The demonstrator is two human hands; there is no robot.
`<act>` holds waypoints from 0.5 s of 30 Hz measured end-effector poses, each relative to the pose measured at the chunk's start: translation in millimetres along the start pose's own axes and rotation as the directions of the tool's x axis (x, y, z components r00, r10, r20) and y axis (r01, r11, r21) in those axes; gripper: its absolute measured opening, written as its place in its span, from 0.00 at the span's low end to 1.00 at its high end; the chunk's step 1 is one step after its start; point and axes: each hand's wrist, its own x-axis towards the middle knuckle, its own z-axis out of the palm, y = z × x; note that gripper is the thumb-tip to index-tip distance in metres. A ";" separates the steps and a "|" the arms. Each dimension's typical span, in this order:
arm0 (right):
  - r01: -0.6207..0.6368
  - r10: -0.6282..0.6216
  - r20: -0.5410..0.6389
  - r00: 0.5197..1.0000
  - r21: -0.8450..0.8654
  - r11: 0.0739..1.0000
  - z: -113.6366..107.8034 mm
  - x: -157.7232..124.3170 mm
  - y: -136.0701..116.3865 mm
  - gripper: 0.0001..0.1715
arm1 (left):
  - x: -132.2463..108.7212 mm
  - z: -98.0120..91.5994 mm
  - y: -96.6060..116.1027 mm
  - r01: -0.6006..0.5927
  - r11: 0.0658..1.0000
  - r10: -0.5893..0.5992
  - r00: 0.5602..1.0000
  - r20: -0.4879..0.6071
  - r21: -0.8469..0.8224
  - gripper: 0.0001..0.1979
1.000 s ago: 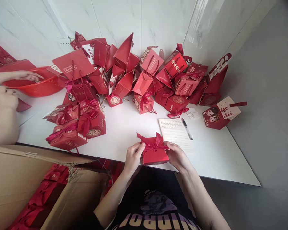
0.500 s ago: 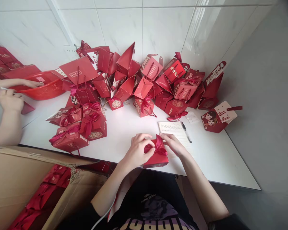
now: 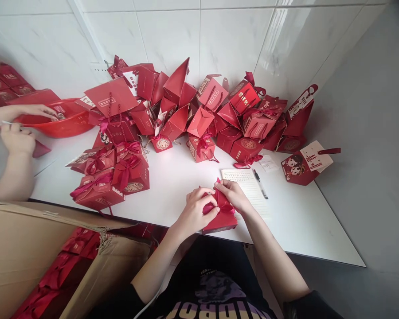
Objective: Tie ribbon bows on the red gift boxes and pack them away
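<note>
A small red gift box sits at the table's front edge, directly before me. Its dark red ribbon is tied in a bow on top. My left hand is closed on the bow's left side, thumb and fingers curled round the ribbon. With thumb and fingertips, my right hand pinches an upright piece of the same ribbon. The fingers cover part of the bow. Right behind lies an open lined notebook, with a black pen along its right side.
Several red gift boxes are heaped along the tiled wall. Ribboned boxes stand at left. Another person's hands are at a red basin. A cardboard carton holds more boxes. One box stands by the right edge.
My right hand has closed from loosely spread fingers into a pinch on the ribbon, drawing a piece upright. My left hand keeps its hold. The other person's hand in the basin has shifted slightly.
</note>
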 end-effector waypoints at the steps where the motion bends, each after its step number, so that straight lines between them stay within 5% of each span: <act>1: -0.003 0.003 -0.007 1.000 -0.005 1.000 0.0 0.5 -0.1 0.25 | 0.1 -0.1 -0.1 0.000 1.000 0.000 1.000 0.003 0.000 0.02; 15: -0.044 0.044 -0.060 0.997 -0.007 0.999 -0.9 20.1 6.9 0.22 | 2.1 2.7 -1.2 -0.018 0.997 0.018 1.000 -0.004 0.076 0.04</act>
